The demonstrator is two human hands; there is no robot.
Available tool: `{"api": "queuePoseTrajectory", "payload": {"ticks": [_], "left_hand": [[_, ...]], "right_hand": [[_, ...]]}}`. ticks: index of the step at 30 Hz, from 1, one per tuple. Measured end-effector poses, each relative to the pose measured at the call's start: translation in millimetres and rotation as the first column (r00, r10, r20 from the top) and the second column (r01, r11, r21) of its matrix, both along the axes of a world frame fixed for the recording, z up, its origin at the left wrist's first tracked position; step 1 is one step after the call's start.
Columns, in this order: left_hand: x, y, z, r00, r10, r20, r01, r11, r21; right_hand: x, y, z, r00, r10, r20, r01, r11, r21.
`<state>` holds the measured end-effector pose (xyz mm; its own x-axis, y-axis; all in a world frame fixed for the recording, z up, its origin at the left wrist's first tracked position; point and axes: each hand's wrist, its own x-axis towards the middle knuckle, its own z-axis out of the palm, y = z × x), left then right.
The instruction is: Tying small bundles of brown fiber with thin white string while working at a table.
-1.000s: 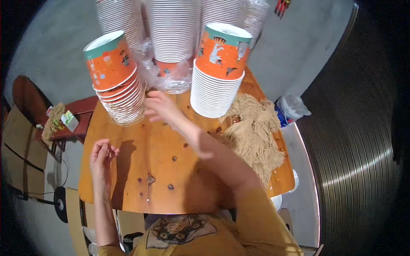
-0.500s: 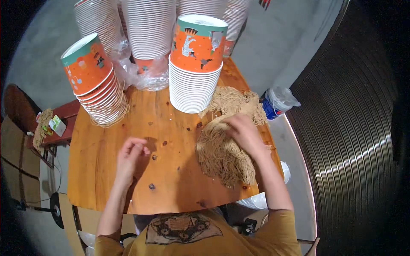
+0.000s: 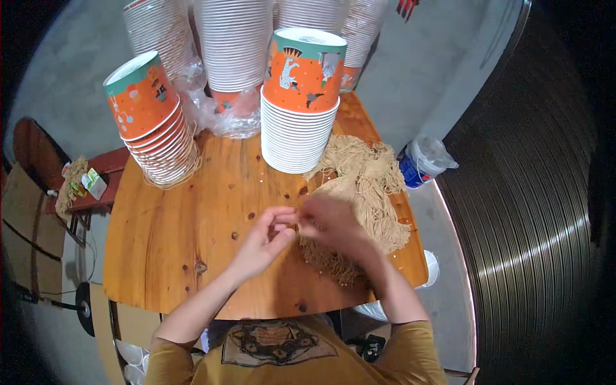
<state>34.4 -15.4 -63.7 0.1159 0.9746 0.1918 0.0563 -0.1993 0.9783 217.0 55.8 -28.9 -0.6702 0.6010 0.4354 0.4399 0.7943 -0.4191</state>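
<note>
1. Head view: our bench (image 3: 154,256) carries it all; bare wood at left gives us room to lay strands straight.
2. Tan strand pile (image 3: 369,192) sits on the bench's right side, partly hidden by our right arm. We'd draw from its loose edge, slowly, so it doesn't knot.
3. Taller tub stack (image 3: 301,99) stands just beyond the pile; we should avoid bumping it.
4. Shorter tub stack (image 3: 149,122) at far left has thin loops (image 3: 172,183) round its lower rims. Don't snag those.
5. Hands meet beside the pile. Left hand (image 3: 266,240) half-curled, thumb clear, nothing visible in it. Right hand (image 3: 330,221) blurred; can't tell if it's pinching anything.
6. Single strands: pinch lightly, separate before pulling.
</note>
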Motion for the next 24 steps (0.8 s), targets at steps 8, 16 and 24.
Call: {"api": "queuePoseTrajectory", "payload": {"ticks": [8,16,24], "left_hand": [[-11,-19,13,0.950,-0.086,0.300,0.175,0.944,-0.281],[-51,-46,5,0.980,-0.050,0.193,0.106,0.951,-0.291],[-66,-53,17,0.971,0.027,-0.238,-0.092,0.960,-0.266]], "right_hand": [[-30,-22,7,0.985,-0.020,-0.169,-0.039,0.940,-0.338],[-40,-33,24,0.977,-0.070,-0.202,-0.049,0.846,-0.531],[-66,-34,-16,0.917,0.305,-0.257,-0.314,0.949,0.008]]}}
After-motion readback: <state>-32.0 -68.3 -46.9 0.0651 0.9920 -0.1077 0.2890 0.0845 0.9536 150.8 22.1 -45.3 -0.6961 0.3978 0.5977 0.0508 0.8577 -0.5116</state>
